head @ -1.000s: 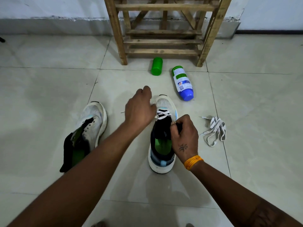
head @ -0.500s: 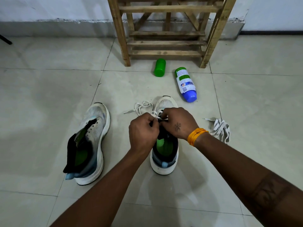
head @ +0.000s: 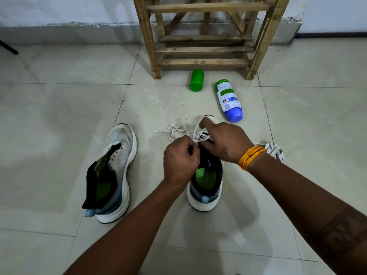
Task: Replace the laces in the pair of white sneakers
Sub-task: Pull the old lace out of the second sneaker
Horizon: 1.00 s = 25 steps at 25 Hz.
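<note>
Farthest left on the tiled floor (head: 59, 120) lies the unlaced sneaker (head: 113, 171), tilted onto its side with its black tongue flopped out and the green insole showing, well apart from my hands. Next comes the loose end of the white lace (head: 174, 130), looped on the floor just beside the toe of the sneaker I am working on (head: 206, 185), which stands upright between my forearms. My left hand (head: 179, 161) is curled tight over that shoe's throat, its grip clamped on the lace: thumb and forefinger pinch the strand where it leaves the eyelets. My right hand (head: 224, 141) reaches across the forefoot, fingers bent down onto the crossed lace; its grip closes round the strand near the toe, though the fingertips themselves are hidden behind the knuckles. An orange thread band (head: 250, 157) sits on my right wrist. Just past that wrist, touching nothing else, a bundle of flat white laces (head: 275, 150) rests on the floor. Beyond the shoes a green bottle (head: 196, 79) and a blue and white bottle (head: 229, 100) lie near the feet of a wooden rack (head: 204, 34) by the wall.
</note>
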Available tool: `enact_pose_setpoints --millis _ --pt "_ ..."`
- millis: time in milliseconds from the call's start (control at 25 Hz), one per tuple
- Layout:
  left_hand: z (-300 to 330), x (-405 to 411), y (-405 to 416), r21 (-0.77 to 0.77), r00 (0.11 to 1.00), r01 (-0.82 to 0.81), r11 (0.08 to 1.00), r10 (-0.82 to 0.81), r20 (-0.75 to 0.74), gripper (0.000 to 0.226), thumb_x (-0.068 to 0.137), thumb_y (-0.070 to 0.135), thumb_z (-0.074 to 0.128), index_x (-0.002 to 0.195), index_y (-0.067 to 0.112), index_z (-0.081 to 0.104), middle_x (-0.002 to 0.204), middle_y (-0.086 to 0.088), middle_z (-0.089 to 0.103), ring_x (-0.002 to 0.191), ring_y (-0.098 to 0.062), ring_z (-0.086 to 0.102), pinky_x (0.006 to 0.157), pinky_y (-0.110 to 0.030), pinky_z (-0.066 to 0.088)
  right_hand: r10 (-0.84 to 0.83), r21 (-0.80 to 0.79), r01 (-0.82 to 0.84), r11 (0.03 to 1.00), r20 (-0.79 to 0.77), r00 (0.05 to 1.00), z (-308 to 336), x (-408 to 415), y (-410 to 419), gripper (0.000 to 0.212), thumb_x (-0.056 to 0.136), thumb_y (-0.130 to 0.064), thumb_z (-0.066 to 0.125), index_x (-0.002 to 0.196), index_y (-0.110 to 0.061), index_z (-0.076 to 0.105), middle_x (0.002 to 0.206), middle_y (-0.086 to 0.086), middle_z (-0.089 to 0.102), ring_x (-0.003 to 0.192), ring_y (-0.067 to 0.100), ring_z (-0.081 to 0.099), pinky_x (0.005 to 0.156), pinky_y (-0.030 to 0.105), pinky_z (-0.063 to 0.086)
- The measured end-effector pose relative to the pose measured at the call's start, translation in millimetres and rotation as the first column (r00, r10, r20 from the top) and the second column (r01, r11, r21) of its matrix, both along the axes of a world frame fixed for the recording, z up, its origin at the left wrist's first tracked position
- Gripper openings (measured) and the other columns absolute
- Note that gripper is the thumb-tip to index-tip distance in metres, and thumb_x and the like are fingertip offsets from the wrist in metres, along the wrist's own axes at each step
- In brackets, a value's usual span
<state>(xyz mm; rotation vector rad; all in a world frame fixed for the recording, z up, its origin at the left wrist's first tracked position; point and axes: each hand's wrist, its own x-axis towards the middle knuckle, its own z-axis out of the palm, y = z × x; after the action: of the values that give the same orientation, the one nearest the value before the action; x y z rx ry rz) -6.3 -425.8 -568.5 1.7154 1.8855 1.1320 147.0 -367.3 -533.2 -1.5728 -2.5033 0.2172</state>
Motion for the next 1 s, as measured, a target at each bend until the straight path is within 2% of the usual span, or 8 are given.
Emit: enact_pose_setpoints --millis 80,360,560,640,720,840,920,1000 --pt "-2 -1 -2 0.011 1.0 -0.013 1.0 0.013 0.012 0.015 0.085 0.017 0.071 0.073 0.012 0.064 0.066 0.004 0.064 0.062 -0.016 0.06 0.061 -0.04 0.05 0.115 -0.008 -0.115 0.993 0.119 0.986 -2 -8 1 0.026 0.098 -0.04 0.05 0.11 -0.017 0.056 0.098 0.011 0.067 0.089 0.039 0.064 0.061 0.037 0.038" --pt "-5 -4 -4 0.031 1.0 -0.008 0.999 0.008 0.008 0.016 0.085 0.017 0.071 0.073 0.012 0.063 0.066 0.004 0.063 0.062 -0.016 0.059 0.06 -0.039 0.049 0.135 -0.037 -0.131 0.991 0.161 0.978 -5 -14 6 0.02 0.095 -0.033 0.053 0.101 -0.015 0.06 0.097 0.012 0.068 0.089 0.04 0.063 0.063 0.037 0.039" --pt "-6 -7 -2 0.012 1.0 -0.018 1.0 0.018 0.024 0.013 0.085 0.016 0.069 0.074 0.013 0.064 0.066 0.005 0.064 0.061 -0.014 0.059 0.062 -0.038 0.05 -0.441 0.089 0.432 0.898 0.138 0.887 1 40 31 0.022 0.089 -0.02 0.058 0.105 -0.008 0.066 0.092 0.019 0.067 0.083 0.043 0.064 0.064 0.035 0.038" --pt "-4 -5 -4 0.026 1.0 -0.006 1.0 0.005 0.02 0.014 0.085 0.014 0.07 0.073 0.012 0.063 0.066 0.004 0.063 0.06 -0.015 0.058 0.061 -0.038 0.049 -0.307 0.105 0.29 0.951 0.257 0.916 4 36 23 0.028 0.09 -0.022 0.06 0.116 -0.011 0.064 0.097 0.015 0.068 0.085 0.041 0.066 0.065 0.035 0.044" --pt "-4 -5 -3 0.043 1.0 0.001 0.999 -0.001 0.016 0.014 0.084 0.014 0.07 0.072 0.011 0.062 0.065 0.004 0.062 0.06 -0.016 0.058 0.059 -0.039 0.049 0.003 0.037 -0.012 0.999 0.233 0.972 10 13 11 0.037 0.09 -0.03 0.062 0.125 -0.018 0.059 0.105 0.008 0.066 0.088 0.038 0.066 0.062 0.035 0.042" --pt "-6 -4 -4 0.038 1.0 -0.024 0.999 0.024 0.01 0.013 0.084 0.017 0.068 0.073 0.012 0.062 0.066 0.004 0.062 0.061 -0.017 0.058 0.059 -0.039 0.048 0.243 -0.003 -0.248 0.969 0.203 0.948 7 -8 2 0.024 0.094 -0.033 0.058 0.11 -0.015 0.062 0.105 0.009 0.058 0.082 0.039 0.063 0.056 0.039 0.039" --pt "-9 -5 -7 0.028 0.999 -0.05 0.998 0.049 0.022 0.014 0.084 0.018 0.068 0.073 0.013 0.061 0.065 0.004 0.061 0.06 -0.017 0.057 0.059 -0.04 0.048 0.252 0.031 -0.261 0.965 0.174 0.952 -2 -7 0 0.017 0.097 -0.029 0.055 0.096 -0.013 0.061 0.1 0.01 0.056 0.075 0.04 0.061 0.054 0.043 0.045" --pt "-9 -6 -8 0.012 0.997 -0.074 0.997 0.073 0.032 0.014 0.084 0.017 0.068 0.073 0.013 0.06 0.065 0.005 0.06 0.059 -0.017 0.056 0.059 -0.039 0.048 0.006 0.115 -0.018 0.993 0.104 0.995 -8 9 11 0.015 0.093 -0.023 0.056 0.093 -0.01 0.062 0.098 0.012 0.059 0.072 0.042 0.061 0.054 0.041 0.045"
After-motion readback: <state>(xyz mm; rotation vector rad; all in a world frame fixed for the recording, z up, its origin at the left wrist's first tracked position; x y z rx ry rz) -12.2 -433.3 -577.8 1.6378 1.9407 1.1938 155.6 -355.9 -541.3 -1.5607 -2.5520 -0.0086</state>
